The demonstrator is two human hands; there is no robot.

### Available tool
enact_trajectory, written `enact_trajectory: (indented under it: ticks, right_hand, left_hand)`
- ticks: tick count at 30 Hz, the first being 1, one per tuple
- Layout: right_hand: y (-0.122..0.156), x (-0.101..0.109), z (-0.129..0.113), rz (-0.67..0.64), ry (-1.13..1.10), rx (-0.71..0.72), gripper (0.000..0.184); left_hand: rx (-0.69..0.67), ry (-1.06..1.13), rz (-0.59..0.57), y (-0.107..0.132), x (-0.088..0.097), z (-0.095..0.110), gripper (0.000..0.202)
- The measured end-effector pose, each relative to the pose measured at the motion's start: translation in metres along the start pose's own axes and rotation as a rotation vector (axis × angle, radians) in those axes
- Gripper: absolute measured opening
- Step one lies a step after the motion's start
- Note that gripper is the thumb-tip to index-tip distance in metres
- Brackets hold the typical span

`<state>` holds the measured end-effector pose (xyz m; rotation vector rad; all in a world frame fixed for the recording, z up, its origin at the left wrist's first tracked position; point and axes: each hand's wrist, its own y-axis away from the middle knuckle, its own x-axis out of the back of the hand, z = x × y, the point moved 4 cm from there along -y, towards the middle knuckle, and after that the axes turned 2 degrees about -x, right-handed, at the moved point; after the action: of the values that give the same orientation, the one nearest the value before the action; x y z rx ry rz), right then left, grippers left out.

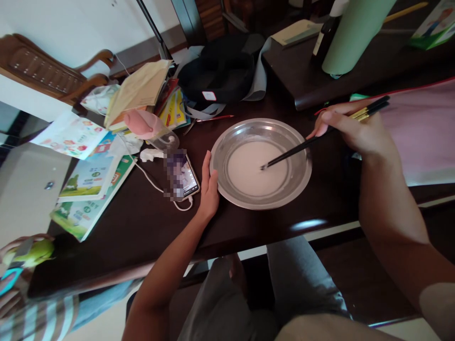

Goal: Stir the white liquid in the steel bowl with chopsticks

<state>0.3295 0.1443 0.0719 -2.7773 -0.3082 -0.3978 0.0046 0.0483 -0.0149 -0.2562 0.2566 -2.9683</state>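
A wide metal basin [261,203] sits on the dark table, with a whitish, milky liquid [249,166] in its middle. My left hand [209,189] grips the basin's left rim, thumb and fingers against the metal. Black chopsticks [302,146] with gold bands near the top are held in my right hand [350,125], above the basin's right side. They slant down to the left, and their tips meet the liquid near the centre. The fingers of my right hand are closed around the sticks.
A phone [192,177] on a charging cable lies left of the basin. Books [88,184], a pink-topped bottle [147,125] and a black bag [216,71] stand around the back. A green cylinder [355,38] rises at back right. At far left, another person's hands hold a green fruit [39,252] and a knife [21,253].
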Motion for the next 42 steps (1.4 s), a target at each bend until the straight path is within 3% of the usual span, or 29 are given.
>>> enact_trajectory:
  ticks: [5,10,12,18,24,30,32,35,37,42]
  right_hand:
    - [0.002,-0.016,-0.005,-0.203,0.034,-0.007,0.03]
    - [0.0,-0.003,-0.001,0.01,0.056,0.003,0.029]
    - [0.0,0.001,0.001,0.024,0.0,-0.003,0.031]
    - [0.004,-0.02,-0.005,-0.271,0.009,-0.03,0.031]
    - [0.0,-0.001,0.001,0.002,0.02,-0.008,0.03]
    - [0.003,-0.016,-0.004,-0.225,0.036,-0.03,0.031]
    - [0.002,-0.016,-0.004,-0.182,0.049,-0.027,0.03]
    - [0.0,-0.004,0.001,-0.011,0.049,-0.021,0.031]
    - [0.0,0.001,0.003,0.014,0.001,-0.016,0.033]
    - [0.004,-0.016,-0.003,-0.234,0.013,-0.045,0.032]
  left_hand:
    - [-0.004,-0.005,-0.011,0.0,-0.001,-0.001,0.062]
    - [-0.004,0.003,-0.006,0.0,0.0,-0.002,0.062]
    - [-0.007,-0.013,-0.004,0.0,0.0,-0.001,0.061]
    - [0.004,0.0,0.004,0.0,-0.001,-0.001,0.062]
    - [0.011,0.005,-0.01,0.0,-0.001,-0.002,0.063]
    - [-0.004,-0.019,-0.009,0.001,-0.002,-0.001,0.062]
    - [-0.013,-0.025,-0.016,0.001,-0.002,-0.001,0.062]
    - [-0.029,-0.035,-0.022,0.0,-0.002,-0.001,0.062]
    - [-0.033,-0.034,-0.016,0.0,-0.002,-0.001,0.062]
    - [-0.002,-0.016,-0.006,0.001,-0.001,-0.003,0.061]
